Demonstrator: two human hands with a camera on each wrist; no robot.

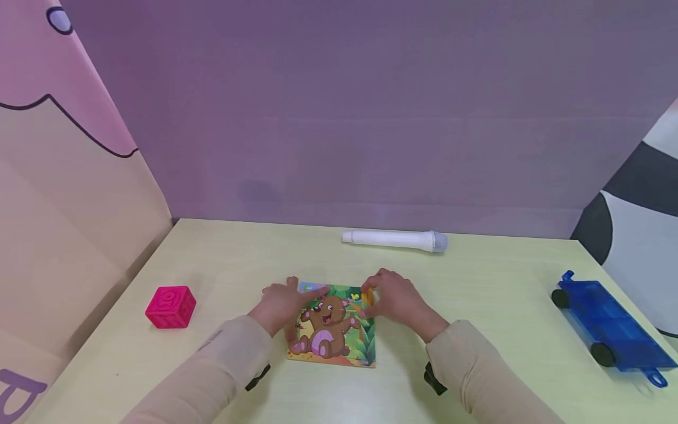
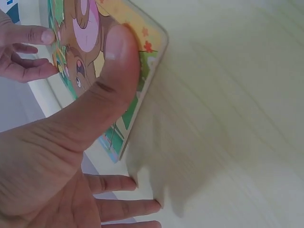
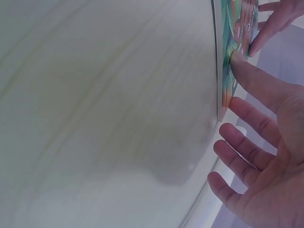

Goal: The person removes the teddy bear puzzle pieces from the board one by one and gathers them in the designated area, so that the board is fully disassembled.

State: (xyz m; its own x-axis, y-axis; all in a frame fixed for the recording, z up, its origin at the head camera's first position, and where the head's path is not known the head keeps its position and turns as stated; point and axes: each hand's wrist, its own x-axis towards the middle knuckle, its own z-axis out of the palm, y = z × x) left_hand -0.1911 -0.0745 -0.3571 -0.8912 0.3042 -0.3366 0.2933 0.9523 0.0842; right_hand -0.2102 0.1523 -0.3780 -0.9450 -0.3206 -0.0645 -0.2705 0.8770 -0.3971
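A square picture puzzle (image 1: 328, 335) with a brown bear on it lies flat on the table in the head view. The thumb of my left hand (image 1: 279, 306) rests across its picture; the other fingers spread out past the left edge, as the left wrist view shows. At the far right corner, my right hand (image 1: 399, 299) pinches an orange-marked puzzle piece (image 1: 369, 296) between thumb and index finger. In the right wrist view the other right fingers (image 3: 240, 142) are loosely bent, off the board. My left palm hides part of the puzzle's left side.
Behind the puzzle lies a white toy microphone (image 1: 394, 239). A pink block (image 1: 171, 307) sits on the left, and a blue wheeled toy trailer (image 1: 614, 324) stands near the right edge. A purple wall (image 1: 371, 118) rises along the back of the table (image 1: 228, 253).
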